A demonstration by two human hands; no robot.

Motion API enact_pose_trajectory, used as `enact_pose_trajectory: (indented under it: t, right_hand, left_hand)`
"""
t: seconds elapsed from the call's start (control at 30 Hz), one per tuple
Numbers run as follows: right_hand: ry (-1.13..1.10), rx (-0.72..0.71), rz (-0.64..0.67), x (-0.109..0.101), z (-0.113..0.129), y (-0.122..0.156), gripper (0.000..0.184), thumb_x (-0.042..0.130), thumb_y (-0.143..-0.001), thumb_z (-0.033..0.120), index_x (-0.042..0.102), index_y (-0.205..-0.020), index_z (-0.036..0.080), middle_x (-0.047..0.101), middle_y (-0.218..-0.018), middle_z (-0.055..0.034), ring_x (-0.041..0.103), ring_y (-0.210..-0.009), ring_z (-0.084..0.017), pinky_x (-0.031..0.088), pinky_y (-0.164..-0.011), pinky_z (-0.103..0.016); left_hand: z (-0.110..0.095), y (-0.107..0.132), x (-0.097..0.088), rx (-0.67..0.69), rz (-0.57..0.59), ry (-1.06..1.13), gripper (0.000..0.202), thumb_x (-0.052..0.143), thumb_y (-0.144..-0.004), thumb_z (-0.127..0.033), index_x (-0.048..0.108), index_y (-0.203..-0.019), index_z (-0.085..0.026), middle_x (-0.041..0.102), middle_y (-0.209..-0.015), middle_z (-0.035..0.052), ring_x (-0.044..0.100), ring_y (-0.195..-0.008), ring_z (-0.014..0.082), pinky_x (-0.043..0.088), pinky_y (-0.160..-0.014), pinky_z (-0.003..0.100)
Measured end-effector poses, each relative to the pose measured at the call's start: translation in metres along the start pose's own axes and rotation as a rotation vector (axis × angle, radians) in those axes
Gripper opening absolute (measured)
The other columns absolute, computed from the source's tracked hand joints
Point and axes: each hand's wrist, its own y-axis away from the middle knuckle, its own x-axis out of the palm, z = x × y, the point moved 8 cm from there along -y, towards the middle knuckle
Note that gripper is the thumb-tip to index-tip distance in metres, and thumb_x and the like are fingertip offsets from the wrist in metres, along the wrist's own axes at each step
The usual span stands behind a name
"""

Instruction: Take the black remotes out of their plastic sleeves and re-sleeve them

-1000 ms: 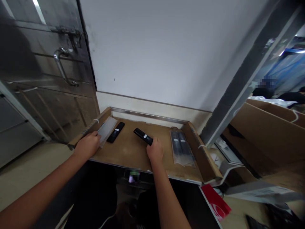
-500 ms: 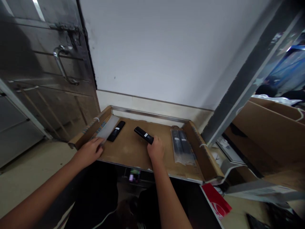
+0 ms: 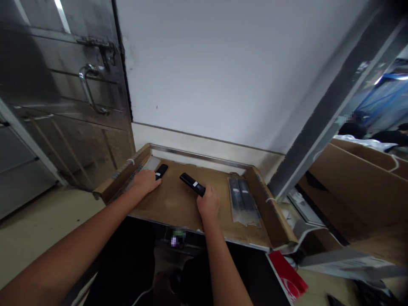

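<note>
My right hand [image 3: 208,204] is closed around the near end of a black remote control [image 3: 190,182] with a small white label. It holds this remote over the middle of the cardboard-lined tray [image 3: 175,208]. Over on the left, my left hand [image 3: 145,182] has its fingers on a second black remote control [image 3: 162,170]. The hand hides the lower part of that remote. Behind the left hand lies a clear plastic sleeve [image 3: 151,162], partly covered. Two dark remotes in a clear plastic bag [image 3: 242,199] lie at the tray's right side.
Raised cardboard walls [image 3: 274,208] bound the tray left and right. A white wall [image 3: 207,85] rises behind it. At left stands a metal door [image 3: 63,93] with a handle. A large cardboard box [image 3: 360,178] and a red item [image 3: 288,274] are at right.
My left hand has moved up and right, from the plastic sleeve onto the left remote control. My right hand keeps hold of its remote in nearly the same place.
</note>
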Motion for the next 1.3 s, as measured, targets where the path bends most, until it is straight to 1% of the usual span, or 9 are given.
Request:
enact_pose_trajectory:
  t: [0.23, 0.4, 0.53, 0.63, 0.7, 0.83, 0.93, 1.1, 1.3]
  right_hand:
    - [0.004, 0.007, 0.000, 0.000, 0.000, 0.000, 0.019, 0.054, -0.087, 0.017, 0.062, -0.104, 0.017, 0.064, -0.098, -0.0094, 0.061, -0.091, -0.022, 0.040, -0.076, -0.030]
    - [-0.007, 0.018, -0.010, -0.001, 0.000, 0.000, 0.016, 0.054, -0.087, 0.017, 0.061, -0.102, 0.017, 0.065, -0.099, -0.0096, 0.061, -0.091, -0.022, 0.039, -0.074, -0.030]
    - [-0.043, 0.045, -0.012, -0.003, -0.002, -0.001, 0.018, 0.056, -0.088, 0.025, 0.059, -0.104, 0.018, 0.065, -0.101, -0.0095, 0.063, -0.091, -0.023, 0.040, -0.073, -0.030]
    - [-0.024, 0.053, 0.015, -0.003, 0.000, -0.002, 0.029, 0.059, -0.089, 0.042, 0.059, -0.103, 0.017, 0.066, -0.100, -0.0119, 0.064, -0.092, -0.026, 0.043, -0.076, -0.033]
    - [0.022, 0.048, 0.043, -0.002, 0.007, -0.002, 0.036, 0.058, -0.088, 0.049, 0.059, -0.100, 0.015, 0.066, -0.100, -0.0142, 0.065, -0.092, -0.028, 0.044, -0.079, -0.036]
    - [0.035, 0.083, 0.134, 0.005, 0.033, -0.004, 0.039, 0.054, -0.091, 0.047, 0.059, -0.104, 0.011, 0.067, -0.103, -0.0194, 0.067, -0.094, -0.030, 0.047, -0.079, -0.038]
    - [-0.043, 0.131, 0.250, 0.018, 0.067, -0.006, 0.040, 0.050, -0.093, 0.044, 0.058, -0.110, 0.009, 0.067, -0.107, -0.0224, 0.068, -0.097, -0.031, 0.050, -0.077, -0.038]
    - [-0.148, 0.026, 0.485, 0.048, 0.131, -0.003, 0.040, 0.048, -0.092, 0.041, 0.055, -0.117, 0.010, 0.070, -0.108, -0.0212, 0.069, -0.101, -0.032, 0.052, -0.081, -0.040]
    - [-0.115, -0.118, 0.473, 0.057, 0.147, -0.003, 0.038, 0.044, -0.094, 0.043, 0.058, -0.114, 0.014, 0.071, -0.105, -0.0175, 0.069, -0.101, -0.031, 0.051, -0.083, -0.040]
  left_hand:
    - [0.008, -0.008, 0.009, -0.061, -0.003, 0.009, 0.063, 0.046, -0.083, -0.061, 0.072, -0.104, -0.007, 0.070, -0.108, 0.0258, 0.067, -0.100, 0.0376, 0.051, -0.077, 0.040]
    - [0.009, -0.003, -0.002, -0.073, -0.035, 0.021, 0.065, 0.046, -0.083, -0.065, 0.070, -0.104, -0.008, 0.070, -0.109, 0.0252, 0.067, -0.100, 0.0367, 0.050, -0.077, 0.039]
    - [-0.017, 0.032, -0.008, 0.078, -0.134, 0.090, 0.057, 0.037, -0.090, -0.062, 0.069, -0.097, -0.014, 0.072, -0.102, 0.0179, 0.068, -0.092, 0.0291, 0.046, -0.073, 0.034]
    - [-0.042, 0.067, 0.015, 0.218, -0.045, 0.194, 0.054, 0.031, -0.096, -0.054, 0.066, -0.074, -0.019, 0.072, -0.078, 0.0096, 0.067, -0.077, 0.0226, 0.041, -0.067, 0.031]
    - [-0.050, 0.083, 0.026, 0.285, -0.070, 0.224, 0.051, 0.031, -0.097, -0.047, 0.064, -0.070, -0.021, 0.071, -0.077, 0.0082, 0.067, -0.078, 0.0216, 0.040, -0.068, 0.031]
    - [-0.048, 0.087, 0.037, 0.278, -0.114, 0.266, 0.047, 0.033, -0.097, -0.040, 0.064, -0.068, -0.021, 0.072, -0.078, 0.0075, 0.066, -0.078, 0.0206, 0.039, -0.069, 0.032]
    - [-0.045, 0.083, 0.038, 0.277, -0.093, 0.270, 0.043, 0.036, -0.096, -0.038, 0.065, -0.068, -0.021, 0.073, -0.079, 0.0079, 0.067, -0.079, 0.0211, 0.040, -0.070, 0.032]
    - [-0.042, 0.082, 0.040, 0.245, -0.020, 0.288, 0.035, 0.043, -0.091, -0.034, 0.073, -0.079, -0.020, 0.076, -0.087, 0.0123, 0.070, -0.085, 0.0252, 0.043, -0.069, 0.034]
    - [-0.042, 0.082, 0.041, 0.257, -0.034, 0.350, 0.032, 0.045, -0.091, -0.031, 0.075, -0.088, -0.018, 0.076, -0.095, 0.0133, 0.070, -0.091, 0.0258, 0.045, -0.074, 0.034]
